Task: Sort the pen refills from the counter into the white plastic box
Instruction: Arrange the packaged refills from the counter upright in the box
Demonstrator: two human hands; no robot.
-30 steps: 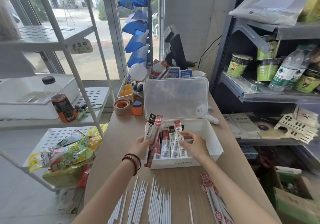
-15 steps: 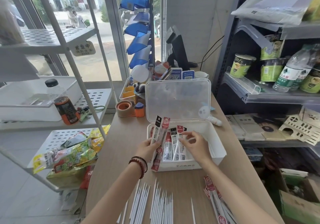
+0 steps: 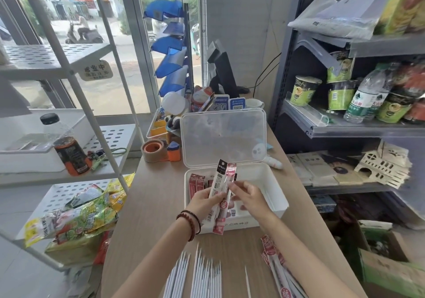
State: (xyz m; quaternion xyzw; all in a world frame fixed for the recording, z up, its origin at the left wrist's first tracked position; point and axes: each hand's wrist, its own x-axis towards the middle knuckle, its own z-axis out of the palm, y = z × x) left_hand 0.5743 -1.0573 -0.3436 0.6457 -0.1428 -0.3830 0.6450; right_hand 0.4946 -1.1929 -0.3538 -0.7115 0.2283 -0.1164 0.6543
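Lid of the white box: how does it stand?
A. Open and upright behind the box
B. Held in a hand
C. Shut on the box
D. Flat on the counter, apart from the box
A: the lid stands upright at the far edge of the box, leaving the packs inside uncovered.

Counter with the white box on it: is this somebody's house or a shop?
Most likely a small shop. Grey shelves hold cup noodles and bottled water, QR code payment stands sit beside a till screen at the counter's far end, and an opening-hours sign hangs on the white rack.
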